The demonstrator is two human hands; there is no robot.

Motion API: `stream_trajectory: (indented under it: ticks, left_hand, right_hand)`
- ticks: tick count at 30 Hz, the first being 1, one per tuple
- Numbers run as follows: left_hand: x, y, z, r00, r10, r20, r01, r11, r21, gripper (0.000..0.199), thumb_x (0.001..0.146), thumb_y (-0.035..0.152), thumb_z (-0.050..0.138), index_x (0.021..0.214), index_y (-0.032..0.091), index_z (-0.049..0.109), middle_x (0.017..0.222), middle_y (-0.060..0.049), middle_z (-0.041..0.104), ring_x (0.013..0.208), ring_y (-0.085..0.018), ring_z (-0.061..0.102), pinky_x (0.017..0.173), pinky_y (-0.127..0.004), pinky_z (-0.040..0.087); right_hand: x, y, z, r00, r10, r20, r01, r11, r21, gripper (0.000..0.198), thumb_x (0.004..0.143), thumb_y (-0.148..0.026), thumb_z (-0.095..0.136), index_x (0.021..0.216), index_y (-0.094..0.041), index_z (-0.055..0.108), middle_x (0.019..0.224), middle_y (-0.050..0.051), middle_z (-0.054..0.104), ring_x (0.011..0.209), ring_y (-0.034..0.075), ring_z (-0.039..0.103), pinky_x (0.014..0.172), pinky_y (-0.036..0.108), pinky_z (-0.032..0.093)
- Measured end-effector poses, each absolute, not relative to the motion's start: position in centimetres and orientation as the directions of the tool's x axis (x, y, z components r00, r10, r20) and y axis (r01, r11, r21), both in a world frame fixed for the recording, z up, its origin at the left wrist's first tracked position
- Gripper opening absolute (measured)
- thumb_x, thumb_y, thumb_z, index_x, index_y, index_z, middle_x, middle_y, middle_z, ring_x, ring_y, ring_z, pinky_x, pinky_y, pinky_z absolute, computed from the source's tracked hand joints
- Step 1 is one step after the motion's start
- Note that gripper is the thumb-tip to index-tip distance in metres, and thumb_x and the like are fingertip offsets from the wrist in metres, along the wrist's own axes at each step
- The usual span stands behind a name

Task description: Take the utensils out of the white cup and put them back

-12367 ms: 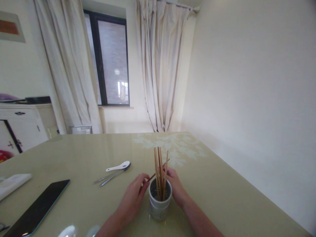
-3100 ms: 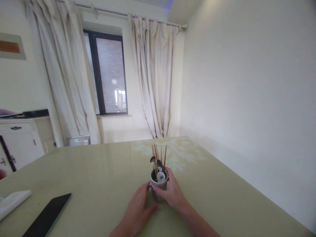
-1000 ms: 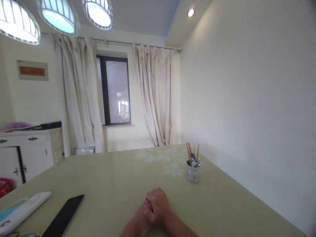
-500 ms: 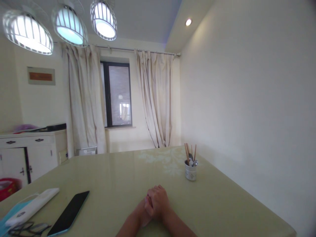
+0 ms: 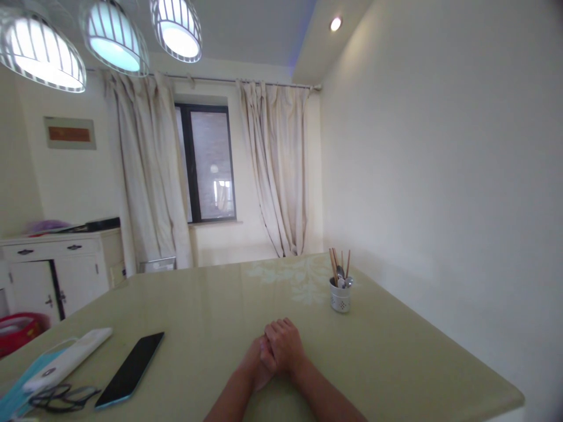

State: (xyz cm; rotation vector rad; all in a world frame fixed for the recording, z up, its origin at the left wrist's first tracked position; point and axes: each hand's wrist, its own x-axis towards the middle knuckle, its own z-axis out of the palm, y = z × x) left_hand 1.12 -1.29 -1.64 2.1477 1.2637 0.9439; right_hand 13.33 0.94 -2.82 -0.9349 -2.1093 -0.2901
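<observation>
My right hand (image 5: 287,344) rests on top of my left hand (image 5: 259,364), its fingers wrapped round it. Both lie together on the pale green tabletop (image 5: 211,316), near the middle of its close side. The right hand covers most of the left hand's fingers. No other object shows in or against either hand. Further back and to the right, a white perforated utensil holder (image 5: 340,300) stands upright with chopsticks (image 5: 333,262) and spoons (image 5: 349,281) in it. Left of my hands lies a black-screened phone (image 5: 131,370).
At the table's left lie a white elongated device (image 5: 70,358), dark-framed glasses (image 5: 61,398) and a light blue face mask (image 5: 26,384). A red basin (image 5: 30,331) and a white cabinet (image 5: 83,278) stand beyond the left edge. A wall (image 5: 440,205) borders the table's right side.
The view has tilted slightly, so the table, holder and my hands appear a little higher and the phone slightly further right. My hands stay clasped.
</observation>
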Motion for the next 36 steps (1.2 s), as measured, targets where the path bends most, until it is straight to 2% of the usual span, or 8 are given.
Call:
stream_trajectory:
  ticks: [3,7,10,14,17,21,26,36]
  left_hand:
    - [0.8,-1.3,-1.6,0.313,0.857,0.409,0.630,-0.510,0.586,0.027,0.085,0.032,0.059,0.105,0.027,0.076,0.120,-0.011,0.077,0.115,-0.028,0.066,0.108,-0.042,0.049]
    - [0.1,-1.2,-2.0,0.132,0.858,0.496,0.740,-0.418,0.527,0.021,0.095,0.034,0.046,0.087,0.024,0.062,0.094,-0.008,0.069,0.093,-0.024,0.063,0.090,-0.038,0.049]
    - [-0.3,-0.5,-2.7,0.053,0.876,0.480,0.732,-0.360,0.578,0.022,0.094,0.036,0.046,0.076,0.025,0.050,0.077,-0.002,0.060,0.075,-0.020,0.056,0.076,-0.033,0.044]
    - [-0.9,1.0,-3.1,-0.088,0.893,0.440,0.685,-0.267,0.678,0.031,0.090,0.043,0.048,0.066,0.027,0.038,0.059,0.006,0.041,0.058,-0.016,0.041,0.064,-0.030,0.032]
    - [-1.7,1.6,-2.9,-0.198,0.895,0.400,0.624,-0.200,0.755,0.044,0.088,0.053,0.050,0.059,0.029,0.029,0.055,0.008,0.026,0.055,-0.015,0.033,0.061,-0.031,0.029]
    - [-2.4,1.3,-2.2,-0.256,0.903,0.346,0.540,-0.164,0.826,0.052,0.085,0.059,0.056,0.054,0.029,0.026,0.058,0.006,0.025,0.058,-0.018,0.040,0.063,-0.032,0.035]
    - [-2.4,0.8,-1.7,-0.288,0.915,0.283,0.436,-0.138,0.889,0.055,0.080,0.061,0.064,0.051,0.030,0.030,0.056,0.004,0.028,0.068,-0.026,0.053,0.072,-0.038,0.047]
    - [-2.2,0.5,-1.2,-0.296,0.926,0.235,0.294,-0.146,0.945,0.057,0.073,0.072,0.066,0.055,0.032,0.030,0.062,0.005,0.024,0.066,-0.024,0.039,0.071,-0.036,0.035]
  right_hand:
    - [14.0,1.3,-2.4,-0.222,0.526,0.821,0.735,0.643,-0.213,0.021,0.095,-0.036,0.054,0.094,-0.022,0.069,0.089,0.008,0.075,0.086,0.025,0.066,0.084,0.036,0.045]
    - [17.0,3.0,-2.0,0.196,0.503,0.841,0.754,0.471,-0.458,0.033,0.108,-0.043,0.040,0.111,-0.020,0.063,0.102,0.012,0.071,0.098,0.029,0.064,0.091,0.041,0.046]
    - [20.9,4.8,-1.9,0.486,0.433,0.759,0.704,0.321,-0.634,0.050,0.104,-0.063,0.039,0.109,-0.017,0.058,0.096,0.015,0.066,0.092,0.033,0.061,0.088,0.046,0.048]
    - [26.6,6.9,-2.0,0.731,0.344,0.590,0.588,0.121,-0.800,0.084,0.086,-0.082,0.050,0.124,-0.008,0.055,0.107,0.027,0.063,0.109,0.046,0.057,0.091,0.056,0.046]
    - [29.2,8.0,-1.7,0.747,0.398,0.532,0.560,0.054,-0.827,0.098,0.071,-0.080,0.068,0.133,-0.005,0.055,0.121,0.032,0.065,0.118,0.049,0.058,0.096,0.056,0.046]
    - [30.4,9.2,-1.3,0.696,0.529,0.486,0.562,0.019,-0.827,0.095,0.063,-0.062,0.080,0.137,-0.008,0.057,0.133,0.032,0.067,0.120,0.048,0.064,0.096,0.052,0.049]
    - [30.8,9.5,-0.8,0.634,0.618,0.465,0.570,0.034,-0.821,0.072,0.069,-0.054,0.073,0.127,-0.014,0.063,0.125,0.027,0.073,0.112,0.044,0.070,0.089,0.048,0.053]
    - [25.3,7.1,-0.5,0.357,0.707,0.611,0.646,0.285,-0.708,0.048,0.065,-0.048,0.078,0.102,-0.018,0.067,0.104,0.018,0.072,0.098,0.038,0.071,0.087,0.048,0.056]
